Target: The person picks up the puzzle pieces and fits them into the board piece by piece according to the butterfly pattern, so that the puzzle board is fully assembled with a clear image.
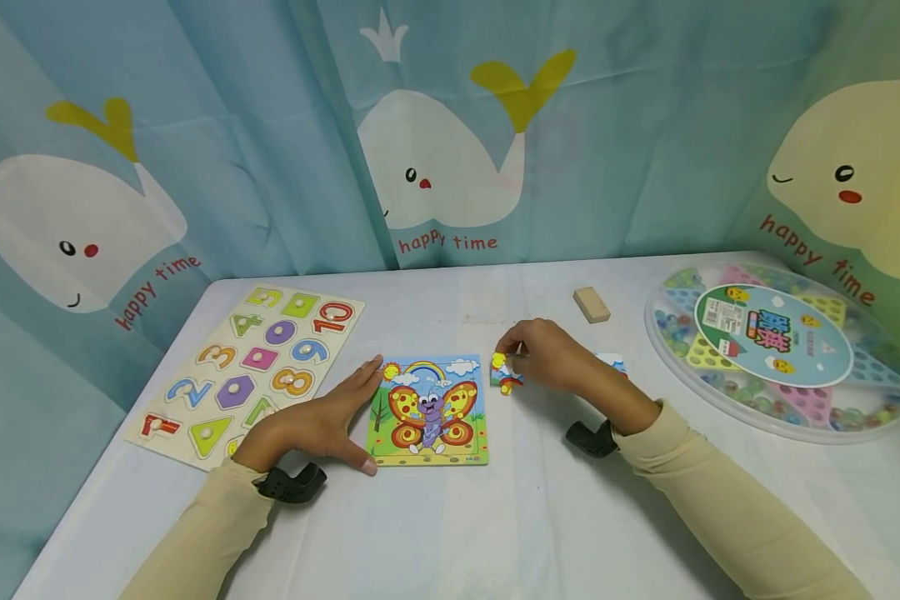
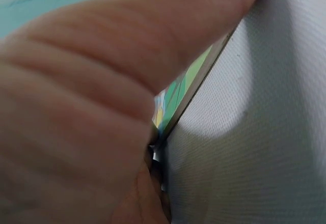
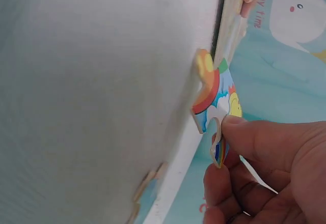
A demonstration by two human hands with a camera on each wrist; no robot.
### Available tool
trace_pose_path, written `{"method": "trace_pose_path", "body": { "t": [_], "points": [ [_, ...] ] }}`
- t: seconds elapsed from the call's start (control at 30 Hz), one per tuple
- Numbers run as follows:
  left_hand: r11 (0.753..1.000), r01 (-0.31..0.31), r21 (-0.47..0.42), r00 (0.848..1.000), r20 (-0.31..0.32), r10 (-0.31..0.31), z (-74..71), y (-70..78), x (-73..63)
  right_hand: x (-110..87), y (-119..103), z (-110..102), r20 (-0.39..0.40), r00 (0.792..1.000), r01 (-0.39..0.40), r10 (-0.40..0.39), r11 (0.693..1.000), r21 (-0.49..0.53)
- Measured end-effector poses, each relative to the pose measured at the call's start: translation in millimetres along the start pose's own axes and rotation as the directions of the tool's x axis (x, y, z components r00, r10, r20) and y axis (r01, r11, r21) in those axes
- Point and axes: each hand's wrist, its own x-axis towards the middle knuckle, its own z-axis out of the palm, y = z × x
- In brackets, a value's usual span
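Observation:
A square butterfly picture board [image 1: 431, 417] lies on the table. My left hand [image 1: 322, 421] spreads around its left side, thumb at the lower corner and fingertips at the upper one; in the left wrist view the thumb crosses in front of the board's edge [image 2: 191, 89]. Just right of the board, my right hand [image 1: 547, 354] pinches a jigsaw puzzle piece [image 3: 221, 94] between thumb and fingers. Sun, cloud and rainbow colours show on that piece, and it is tilted up in the right wrist view. Another jigsaw piece [image 1: 612, 362] lies partly hidden behind the right wrist.
A number and shape peg board [image 1: 277, 304] lies to the left, partly under the left forearm. Toward the back stands a small wooden block [image 1: 592, 305]. On the right is a large round clear case [image 1: 776, 350] of marbles. A whale-print curtain [image 1: 607, 192] hangs behind the table.

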Motion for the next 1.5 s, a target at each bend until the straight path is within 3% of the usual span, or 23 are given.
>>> {"method": "trace_pose_path", "body": {
  "t": [0.53, 0.8, 1.5],
  "points": [
    [1.000, 0.006, -0.001, 1.000, 0.004, -0.006, 0.8, 1.5, 1.0, -1.0, -11, -6, 0.079, 0.996, -0.038, 0.029, 0.992, 0.118],
    [1.000, 0.002, 0.010, 1.000, 0.007, -0.002, 1.0, 1.4, 1.5, -1.0, -12, -8, 0.067, 0.997, -0.050, 0.040, 0.988, 0.147],
    [1.000, -0.014, 0.015, 1.000, 0.000, 0.014, -1.1, -0.7, 0.3, 16.5, -33, -3, 0.032, 0.998, 0.040, -0.049, 0.973, 0.226]
  ]
}}
